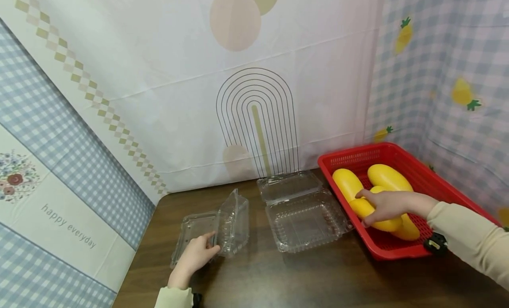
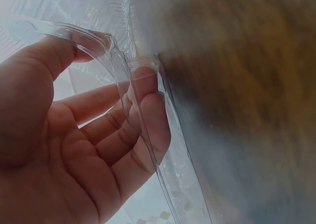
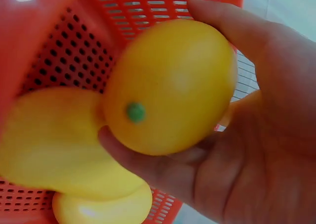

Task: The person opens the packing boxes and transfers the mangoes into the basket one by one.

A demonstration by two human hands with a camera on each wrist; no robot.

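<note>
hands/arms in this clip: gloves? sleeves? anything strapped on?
No gloves: both the left hand and the right hand are bare. Each arm wears a pale cream long sleeve reaching to the wrist. A small black device sits under the right wrist, and another dark one shows at the left cuff.

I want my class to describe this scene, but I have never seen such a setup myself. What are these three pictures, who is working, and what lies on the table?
There is no machine: a person works with bare hands and wears three cameras. The wide picture comes from the head; the two close-ups come from the wrists. On the brown table lie two clear plastic boxes and a red basket of yellow fruit. The left hand grips the rim of the small box, shown close in the left wrist view. The right hand holds one fruit in the basket. The large box lies open and untouched.
</note>
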